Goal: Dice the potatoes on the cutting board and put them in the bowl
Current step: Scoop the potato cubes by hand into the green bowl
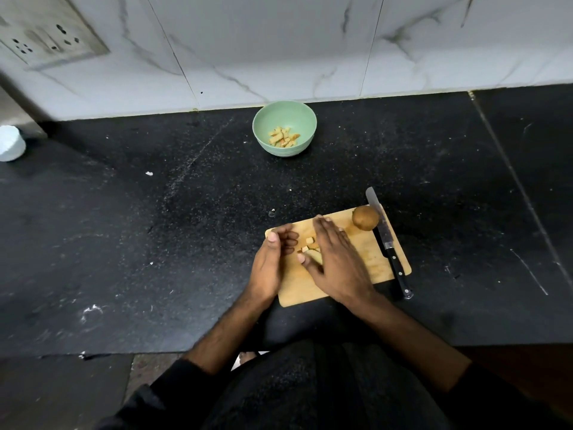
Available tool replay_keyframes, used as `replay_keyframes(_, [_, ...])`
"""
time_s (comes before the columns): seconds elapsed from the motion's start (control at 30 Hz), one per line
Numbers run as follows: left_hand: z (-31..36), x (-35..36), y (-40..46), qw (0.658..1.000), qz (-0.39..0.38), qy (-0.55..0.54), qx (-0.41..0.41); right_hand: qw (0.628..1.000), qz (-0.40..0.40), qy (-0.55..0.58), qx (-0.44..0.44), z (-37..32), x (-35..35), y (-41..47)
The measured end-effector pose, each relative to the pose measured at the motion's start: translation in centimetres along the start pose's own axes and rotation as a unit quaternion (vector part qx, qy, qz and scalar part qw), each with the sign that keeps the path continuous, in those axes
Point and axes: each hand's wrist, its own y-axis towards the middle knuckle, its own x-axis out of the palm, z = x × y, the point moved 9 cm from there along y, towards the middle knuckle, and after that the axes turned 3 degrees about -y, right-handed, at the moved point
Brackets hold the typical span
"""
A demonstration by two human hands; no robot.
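Checking for text first: we find no readable brand, label or writing anywhere, not on the knife (388, 243), not on the bowl (284, 128).

Counts:
- one wooden cutting board (376, 262), at 5 o'clock from frame centre
- one whole unpeeled potato (365, 218), on the board's 1 o'clock corner
- one knife, black handle, lying along the board's 3 o'clock edge, tip toward 12, blade touching the potato's side
- one green bowl at 12 o'clock, well apart from the board, near the wall, with a small heap of diced pieces (283, 138) inside; too small for us to count
- a few potato pieces (309, 245) on the board between the hands; three or four show, the rest hidden
- one white cup (11, 143) at the 9 o'clock edge
- one wall socket plate (46, 29) at 10 o'clock

Hands:
- left hand (272, 259): cupped at the board's 9 o'clock edge, palm facing the pieces, fingers loosely curled, holding nothing we can see.
- right hand (336, 259): flat, fingers straight, lying over the pieces from the 3 o'clock side, thumb touching one piece. No grip.
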Motion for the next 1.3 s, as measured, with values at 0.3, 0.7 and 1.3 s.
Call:
replay_keyframes(0.3, [0.2,-2.3,-0.6,0.992,0.092,-0.084,-0.009,0.977,-0.009,0.033,-0.211,-3.4,0.3,0.6])
replay_keyframes(0.7, [2.3,-3.0,-0.7,0.992,0.112,0.030,0.053,0.974,0.093,-0.084,-0.189,-2.4,-1.3,1.7])
replay_keyframes(1.3, [5.3,-4.1,4.8,0.978,0.114,0.141,0.099,0.972,0.147,0.180,0.044,-0.4,-6.9,6.3])
